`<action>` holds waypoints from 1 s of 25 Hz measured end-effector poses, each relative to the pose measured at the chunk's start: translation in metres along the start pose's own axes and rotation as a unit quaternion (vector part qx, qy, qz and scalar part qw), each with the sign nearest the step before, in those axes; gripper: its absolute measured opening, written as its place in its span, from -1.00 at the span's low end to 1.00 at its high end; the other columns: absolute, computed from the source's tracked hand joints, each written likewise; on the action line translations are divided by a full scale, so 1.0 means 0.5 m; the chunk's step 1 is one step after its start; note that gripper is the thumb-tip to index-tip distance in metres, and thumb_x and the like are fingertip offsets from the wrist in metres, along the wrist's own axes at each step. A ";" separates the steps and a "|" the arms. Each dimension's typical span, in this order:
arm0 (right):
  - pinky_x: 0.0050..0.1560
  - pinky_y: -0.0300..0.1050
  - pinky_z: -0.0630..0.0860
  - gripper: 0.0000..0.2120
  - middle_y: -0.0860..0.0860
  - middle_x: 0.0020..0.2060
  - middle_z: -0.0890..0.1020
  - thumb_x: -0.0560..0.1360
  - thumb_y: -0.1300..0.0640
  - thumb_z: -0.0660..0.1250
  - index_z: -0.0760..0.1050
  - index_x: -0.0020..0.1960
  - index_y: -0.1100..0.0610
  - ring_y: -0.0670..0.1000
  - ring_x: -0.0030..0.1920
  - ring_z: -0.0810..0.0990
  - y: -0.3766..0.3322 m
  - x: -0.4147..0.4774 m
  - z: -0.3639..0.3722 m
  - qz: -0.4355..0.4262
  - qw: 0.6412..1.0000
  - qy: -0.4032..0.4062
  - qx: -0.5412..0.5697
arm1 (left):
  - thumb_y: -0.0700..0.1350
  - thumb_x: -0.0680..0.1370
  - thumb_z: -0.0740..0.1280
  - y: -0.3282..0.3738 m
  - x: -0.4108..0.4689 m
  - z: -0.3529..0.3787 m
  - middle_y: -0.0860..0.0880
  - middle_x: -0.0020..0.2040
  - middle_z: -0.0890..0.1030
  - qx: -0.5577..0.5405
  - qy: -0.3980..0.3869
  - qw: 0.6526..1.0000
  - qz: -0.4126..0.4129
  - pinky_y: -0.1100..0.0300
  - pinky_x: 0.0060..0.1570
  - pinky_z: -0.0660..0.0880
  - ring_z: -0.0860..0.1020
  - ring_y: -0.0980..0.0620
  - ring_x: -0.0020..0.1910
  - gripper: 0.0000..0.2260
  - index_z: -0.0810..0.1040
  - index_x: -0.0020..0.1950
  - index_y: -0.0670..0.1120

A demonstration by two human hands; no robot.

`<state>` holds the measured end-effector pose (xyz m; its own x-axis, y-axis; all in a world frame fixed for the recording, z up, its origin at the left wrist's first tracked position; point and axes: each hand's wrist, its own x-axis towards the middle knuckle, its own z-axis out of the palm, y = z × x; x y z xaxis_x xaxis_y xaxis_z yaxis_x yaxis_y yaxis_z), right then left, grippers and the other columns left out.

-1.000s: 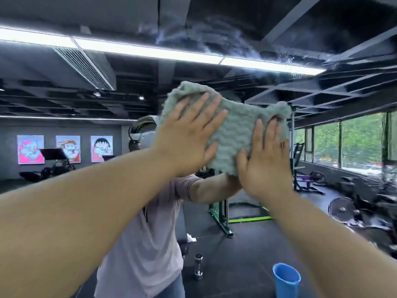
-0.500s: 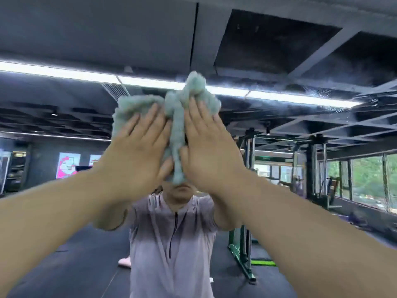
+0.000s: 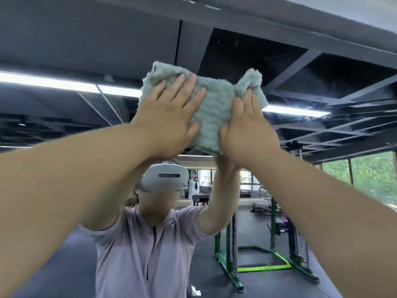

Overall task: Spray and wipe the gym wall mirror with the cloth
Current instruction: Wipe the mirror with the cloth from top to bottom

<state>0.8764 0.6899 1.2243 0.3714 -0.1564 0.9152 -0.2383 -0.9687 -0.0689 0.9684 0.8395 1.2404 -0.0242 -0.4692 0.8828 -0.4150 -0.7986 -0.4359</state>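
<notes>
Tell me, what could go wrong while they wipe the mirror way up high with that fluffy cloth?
The left hand and right hand press the cloth with flat fingers, not curled round it, so it might slip down the mirror and drop. The cloth's upper right corner is bunched, so it may leave streaks. They reach high overhead, so balance could wobble.

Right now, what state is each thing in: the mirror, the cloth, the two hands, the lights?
mirror: upright, cloth pressed against its upper part.
cloth: spread out, bunched at its top right corner, flat on the glass.
left hand: open, fingers straight, pressing the cloth.
right hand: open, fingers straight, pressing the cloth.
ceiling lights: lit, seen in the reflection.
</notes>
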 end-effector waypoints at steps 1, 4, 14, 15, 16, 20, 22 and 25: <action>0.49 0.06 0.11 -0.37 0.22 0.55 -0.16 0.59 0.01 -0.01 -0.08 0.55 0.27 0.13 0.56 -0.18 0.015 -0.053 0.013 -0.003 1.000 -0.010 -0.017 | 0.15 0.56 -0.11 0.019 -0.043 0.011 -0.14 0.58 0.05 -0.003 0.024 0.999 0.035 -0.02 0.46 -0.09 0.05 -0.10 0.56 -0.38 0.10 0.58 -0.08; 0.54 0.05 -0.05 -0.31 0.29 0.53 -0.19 0.57 -0.06 -0.07 -0.17 0.55 0.29 0.18 0.55 -0.22 0.037 -0.116 0.031 -0.014 0.996 -0.068 -0.058 | 0.16 0.55 -0.09 0.045 -0.098 0.018 -0.14 0.56 0.11 0.017 0.002 0.996 0.082 -0.02 0.46 -0.04 0.12 -0.11 0.54 -0.37 0.16 0.56 -0.10; 0.46 0.08 0.13 -0.37 -0.08 0.57 -0.20 0.62 -0.02 -0.01 -0.24 0.58 0.01 0.13 0.55 -0.21 0.059 0.064 -0.016 0.005 1.000 0.021 0.012 | 0.19 0.58 -0.16 0.030 0.078 0.008 -0.07 0.60 -0.07 0.005 0.021 1.000 -0.018 -0.01 0.49 -0.13 -0.07 -0.03 0.57 -0.39 -0.02 0.59 -0.03; 0.47 0.07 0.13 -0.36 -0.07 0.57 -0.20 0.61 -0.03 0.00 -0.24 0.58 0.03 0.11 0.56 -0.21 0.065 0.022 -0.003 -0.015 1.000 0.017 0.007 | 0.19 0.55 -0.15 0.041 0.036 0.015 -0.10 0.59 0.01 0.004 0.040 0.999 0.012 -0.02 0.48 -0.09 0.00 -0.06 0.56 -0.36 0.05 0.59 -0.06; 0.49 0.06 0.09 -0.35 -0.05 0.57 -0.20 0.61 -0.05 0.00 -0.24 0.58 0.06 0.11 0.55 -0.22 0.068 -0.016 0.012 -0.033 0.999 0.005 -0.011 | 0.19 0.55 -0.13 0.049 0.000 0.017 -0.13 0.58 0.08 0.005 0.040 0.998 0.048 -0.03 0.47 -0.05 0.08 -0.10 0.55 -0.35 0.11 0.57 -0.09; 0.45 0.13 0.14 -0.38 0.04 0.58 -0.16 0.64 -0.09 -0.07 -0.24 0.58 0.07 0.19 0.55 -0.18 0.057 0.028 0.002 -0.023 0.999 0.023 -0.029 | 0.26 0.49 -0.30 0.013 0.058 -0.015 -0.03 0.58 -0.23 0.047 -0.048 0.997 0.045 0.03 0.49 -0.21 -0.18 0.00 0.56 -0.32 -0.25 0.57 0.02; 0.44 0.18 0.13 -0.41 0.08 0.57 -0.18 0.64 -0.09 -0.10 -0.27 0.57 0.00 0.26 0.54 -0.17 0.040 0.101 -0.020 0.000 0.999 0.027 -0.025 | 0.24 0.58 -0.23 0.008 0.124 -0.032 0.00 0.57 -0.28 0.024 -0.086 0.995 -0.033 0.03 0.49 -0.26 -0.26 0.03 0.55 -0.39 -0.27 0.57 0.05; 0.49 0.22 -0.05 -0.43 0.17 0.55 -0.22 0.63 -0.09 -0.15 -0.35 0.55 -0.07 0.32 0.52 -0.21 0.050 0.115 -0.008 -0.004 0.999 0.006 -0.041 | 0.19 0.59 -0.19 0.031 0.105 -0.012 -0.05 0.59 -0.19 -0.001 -0.052 0.997 -0.049 -0.01 0.49 -0.22 -0.19 -0.01 0.56 -0.40 -0.15 0.59 0.00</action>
<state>0.8883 0.6573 1.2771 0.3632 -0.1456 0.9203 -0.3087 -0.9507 -0.0286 0.9551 0.8047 1.2811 0.1116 -0.4261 0.8978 -0.4119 -0.8420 -0.3484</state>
